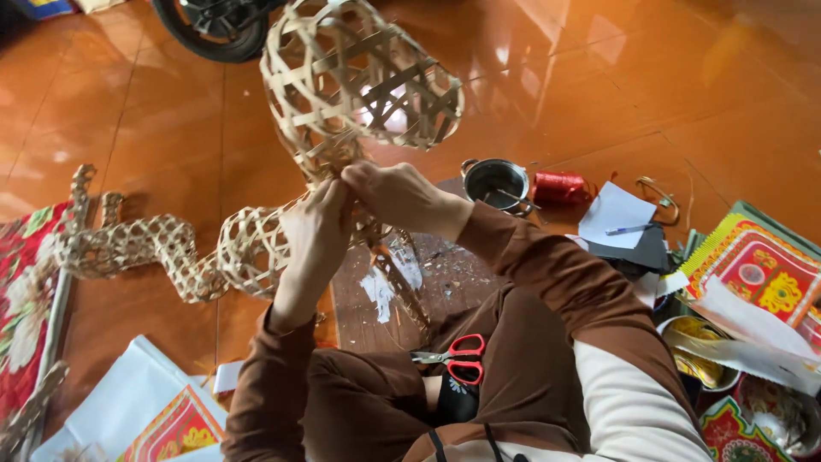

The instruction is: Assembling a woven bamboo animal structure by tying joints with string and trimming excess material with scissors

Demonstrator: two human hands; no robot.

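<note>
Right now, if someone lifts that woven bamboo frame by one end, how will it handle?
Bamboo frame: open lattice, mostly air, so probably light for its size. Long and winding across the floor, so it would likely sag or flex. Both hands, left hand and right hand, grip its narrow neck, probably a weak spot.

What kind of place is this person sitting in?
Probably a home craft workshop floor: a long woven bamboo frame lies on shiny orange tiles, with red-handled scissors, red thread and colourful printed paper about.

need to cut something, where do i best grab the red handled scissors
Take the scissors by the red loop handles, coming from the right: they lie flat across the lap, loops to the right, closed blades pointing left. Both hands are up on the woven bamboo frame.
</note>
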